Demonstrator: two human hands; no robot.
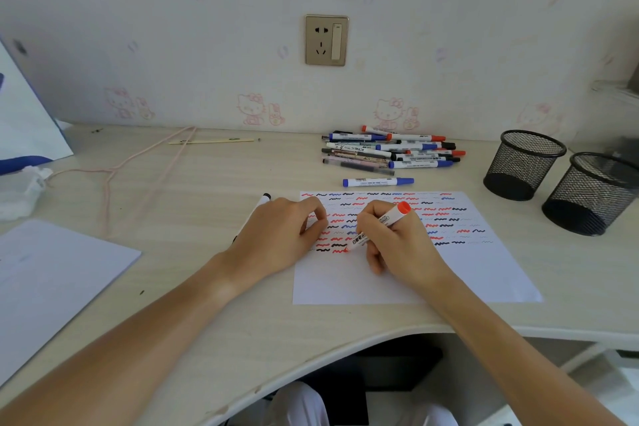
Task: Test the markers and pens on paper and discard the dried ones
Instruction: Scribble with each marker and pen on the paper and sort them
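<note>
Red ink is going down right at the tip: the right hand (pixel 397 245) has its fingers wrapped round a red marker (pixel 378 227), nib on the paper (pixel 484 273) at the end of the lowest row of squiggles, cap end pointing up and away to the right. The left hand (pixel 276 239) sits at the sheet's left edge, fingers curled under, and a black marker (pixel 266 198) pokes out beyond it; whether those fingers grip that marker or just lie over it, I cannot tell. Rows of red, blue and black waves already fill the upper part of the sheet, with the bottom part blank. Behind the paper lies a lone blue marker (pixel 378 181), and further back, against the wall, the pile (pixel 390 150) of markers and pens. Two mesh cups (pixel 524 166) stand well to the right. To do this stroke well, I'd say keep the nib at a steady slant, press lightly and draw a full wave, not a dab, since a drying tip may give one wet touch and then fade. Keep the left hand pinning the sheet so it can't skid. The fresh mark looks solid red from here, so this one seems a keeper.
</note>
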